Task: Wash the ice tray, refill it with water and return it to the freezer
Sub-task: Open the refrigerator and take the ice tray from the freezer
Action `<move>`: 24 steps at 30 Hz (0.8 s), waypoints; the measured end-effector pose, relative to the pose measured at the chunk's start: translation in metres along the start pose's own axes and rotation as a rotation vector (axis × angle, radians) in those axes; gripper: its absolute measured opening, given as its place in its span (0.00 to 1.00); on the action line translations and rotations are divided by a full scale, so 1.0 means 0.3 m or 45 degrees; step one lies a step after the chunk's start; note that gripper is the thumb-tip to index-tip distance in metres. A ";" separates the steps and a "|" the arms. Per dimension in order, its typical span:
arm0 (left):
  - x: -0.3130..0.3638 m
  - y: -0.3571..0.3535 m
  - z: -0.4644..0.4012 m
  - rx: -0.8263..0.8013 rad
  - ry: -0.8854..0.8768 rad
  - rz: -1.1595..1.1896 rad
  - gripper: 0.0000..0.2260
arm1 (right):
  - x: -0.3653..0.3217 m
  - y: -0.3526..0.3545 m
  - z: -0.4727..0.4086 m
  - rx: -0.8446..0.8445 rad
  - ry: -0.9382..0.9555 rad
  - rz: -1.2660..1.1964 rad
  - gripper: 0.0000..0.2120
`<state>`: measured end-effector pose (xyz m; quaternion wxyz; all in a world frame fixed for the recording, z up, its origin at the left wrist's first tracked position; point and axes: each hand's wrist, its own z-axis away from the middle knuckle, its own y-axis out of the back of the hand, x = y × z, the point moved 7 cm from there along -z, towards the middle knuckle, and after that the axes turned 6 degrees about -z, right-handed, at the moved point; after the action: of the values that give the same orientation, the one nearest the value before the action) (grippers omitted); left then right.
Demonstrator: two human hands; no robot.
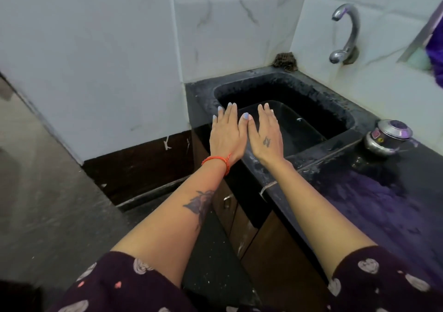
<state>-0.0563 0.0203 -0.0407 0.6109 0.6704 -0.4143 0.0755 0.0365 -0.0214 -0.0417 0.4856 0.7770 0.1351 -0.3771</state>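
My left hand (pixel 225 135): fingers straight, holding nothing.
My right hand (pixel 266 136): same, flat over the sink (pixel 335 110).
Ice tray: I can't see it.
Tap (pixel 347 31): far right, my right hand is nearer.

Both arms are bare from the elbow down. The sleeves (pixel 124 285) are dark maroon cloth, printed with pale heart shapes and some small pink ones. The left hand (pixel 226 136) has nails painted in light blue-lilac polish, and on its wrist there is an orange-red thread bracelet (pixel 217 159) with a knot and short loose ends. The left forearm carries a dark tattoo (pixel 200 205) with a flower-like shape. The right hand (pixel 266 135) has a small dark tattoo on its back, and its nails look pale.
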 end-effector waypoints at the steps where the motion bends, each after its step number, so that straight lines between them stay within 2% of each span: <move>1: -0.026 0.008 0.018 0.002 0.030 -0.002 0.23 | -0.008 -0.027 0.011 -0.030 0.006 -0.005 0.28; 18: -0.508 0.234 0.264 0.031 0.361 -0.147 0.24 | -0.248 -0.519 0.217 -0.364 0.126 -0.056 0.27; 24: -0.665 0.317 0.388 0.101 0.546 -0.146 0.25 | -0.330 -0.672 0.304 -0.522 0.177 -0.079 0.28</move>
<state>-0.2938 0.0185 -0.1182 0.6614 0.6851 -0.2326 0.1977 -0.1884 0.0151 -0.1247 0.6109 0.6818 0.2660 -0.3020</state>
